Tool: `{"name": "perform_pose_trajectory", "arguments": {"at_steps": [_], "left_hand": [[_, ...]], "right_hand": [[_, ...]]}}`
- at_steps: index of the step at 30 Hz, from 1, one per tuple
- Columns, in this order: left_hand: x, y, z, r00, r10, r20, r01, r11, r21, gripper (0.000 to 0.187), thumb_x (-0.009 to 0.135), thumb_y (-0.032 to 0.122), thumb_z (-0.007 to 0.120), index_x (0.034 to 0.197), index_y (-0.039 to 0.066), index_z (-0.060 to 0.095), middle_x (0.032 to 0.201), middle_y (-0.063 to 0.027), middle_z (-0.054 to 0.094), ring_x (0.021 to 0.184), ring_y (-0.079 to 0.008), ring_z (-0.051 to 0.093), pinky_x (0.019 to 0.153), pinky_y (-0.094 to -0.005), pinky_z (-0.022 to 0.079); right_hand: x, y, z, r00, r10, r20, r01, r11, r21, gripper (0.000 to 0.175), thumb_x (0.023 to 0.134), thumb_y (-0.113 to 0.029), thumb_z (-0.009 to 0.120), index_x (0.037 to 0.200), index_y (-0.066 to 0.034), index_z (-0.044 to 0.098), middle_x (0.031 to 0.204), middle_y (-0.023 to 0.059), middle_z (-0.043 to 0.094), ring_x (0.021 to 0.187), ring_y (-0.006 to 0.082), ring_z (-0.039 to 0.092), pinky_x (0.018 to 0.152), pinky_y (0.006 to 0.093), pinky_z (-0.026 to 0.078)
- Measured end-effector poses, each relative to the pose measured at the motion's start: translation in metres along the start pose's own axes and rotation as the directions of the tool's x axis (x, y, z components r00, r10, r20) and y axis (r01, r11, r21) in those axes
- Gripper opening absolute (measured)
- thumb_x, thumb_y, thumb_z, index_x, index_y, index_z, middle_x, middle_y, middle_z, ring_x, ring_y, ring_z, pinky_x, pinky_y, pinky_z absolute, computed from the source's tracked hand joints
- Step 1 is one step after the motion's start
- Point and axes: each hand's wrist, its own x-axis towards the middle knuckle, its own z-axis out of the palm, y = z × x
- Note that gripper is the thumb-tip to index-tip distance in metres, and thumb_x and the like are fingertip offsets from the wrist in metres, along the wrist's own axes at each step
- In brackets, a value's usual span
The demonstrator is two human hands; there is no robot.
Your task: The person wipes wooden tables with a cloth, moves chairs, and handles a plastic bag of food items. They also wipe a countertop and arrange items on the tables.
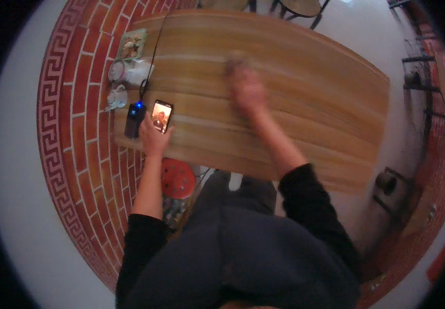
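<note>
My left hand [155,136] is around the lower end of a smartphone [162,116], whose lit screen shows a picture of a person. Just left of these fingers, a black power bank [133,125] with a blue light lies on the wooden table [207,131]. My right hand [248,90] is over the middle of the table, blurred by motion. Something dark and blurred shows by its fingertips; I cannot make out whether it is a cloth or shadow.
Along the brick-patterned wall [78,116] are a white teapot [117,96], a clear wrapped package [135,72] and a green-edged tissue box [132,43]. A black cable [156,50] runs from the power bank to the far edge. A red stool [178,178] stands below; another stool [301,7] is beyond.
</note>
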Motion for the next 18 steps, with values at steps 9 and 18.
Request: {"name": "perform_pose_trajectory", "arguments": {"at_steps": [9, 18], "left_hand": [[0.003, -0.004, -0.002, 0.988, 0.121, -0.097, -0.12, 0.993, 0.02, 0.087, 0.076, 0.03, 0.072, 0.147, 0.002, 0.029, 0.114, -0.0236, 0.059, 0.104, -0.0387, 0.057, 0.091, -0.0469, 0.046], [-0.005, 0.02, -0.015, 0.998, -0.063, -0.007, 0.064, 0.996, 0.062, 0.09, 0.078, 0.03, 0.075, 0.15, 0.006, 0.025, 0.125, -0.0208, 0.054, 0.114, -0.038, 0.052, 0.096, -0.0466, 0.044]], "right_hand": [[-0.254, -0.08, -0.098, 0.983, 0.102, 0.152, -0.158, 0.891, 0.425, 0.033, 0.085, -0.015, 0.058, 0.117, -0.0139, 0.065, 0.137, 0.0095, 0.054, 0.128, 0.029, 0.05, 0.109, 0.045, 0.037], [-0.404, 0.273, -0.214, 0.505, 0.8, -0.324, -0.849, 0.395, -0.35, 0.051, 0.09, -0.023, 0.053, 0.139, -0.007, 0.047, 0.131, 0.0175, 0.054, 0.116, 0.0337, 0.053, 0.096, 0.0466, 0.044]]}}
